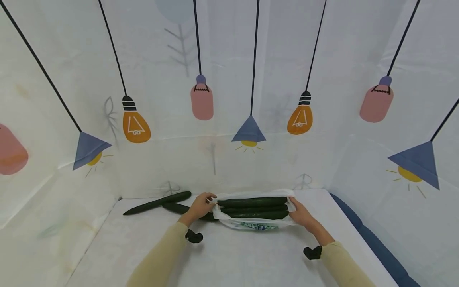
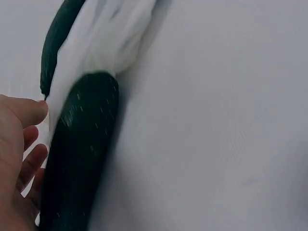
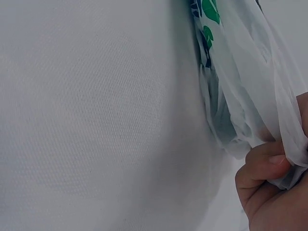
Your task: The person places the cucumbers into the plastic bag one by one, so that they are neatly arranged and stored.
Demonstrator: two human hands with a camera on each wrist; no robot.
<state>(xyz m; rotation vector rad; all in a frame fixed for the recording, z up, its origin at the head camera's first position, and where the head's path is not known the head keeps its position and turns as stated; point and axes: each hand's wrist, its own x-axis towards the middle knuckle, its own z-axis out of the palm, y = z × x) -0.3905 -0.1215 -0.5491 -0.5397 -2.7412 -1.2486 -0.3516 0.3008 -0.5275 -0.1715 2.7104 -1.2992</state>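
A white plastic bag [image 1: 233,225] with a green and blue print lies on the table, and three long dark green cucumbers [image 1: 252,202] show side by side in its opening. My right hand [image 1: 301,213] grips the bag's right end; in the right wrist view, the thumb and fingers [image 3: 262,166] pinch the gathered plastic [image 3: 255,86]. At the bag's left end is my left hand [image 1: 201,205], its fingers loosely bent and apart from the thumb. Beneath it, a loose cucumber [image 2: 79,154] reaches to the bag's edge. Another loose cucumber [image 1: 157,202] lies farther left.
The white-covered table [image 1: 244,259] meets a white cloth wall [image 1: 172,167] printed with hanging lamps, close behind the bag. Dark blue padding [image 1: 376,243] runs along the table's right side. A black band [image 1: 193,236] is on the left wrist, and another [image 1: 312,252] on the right.
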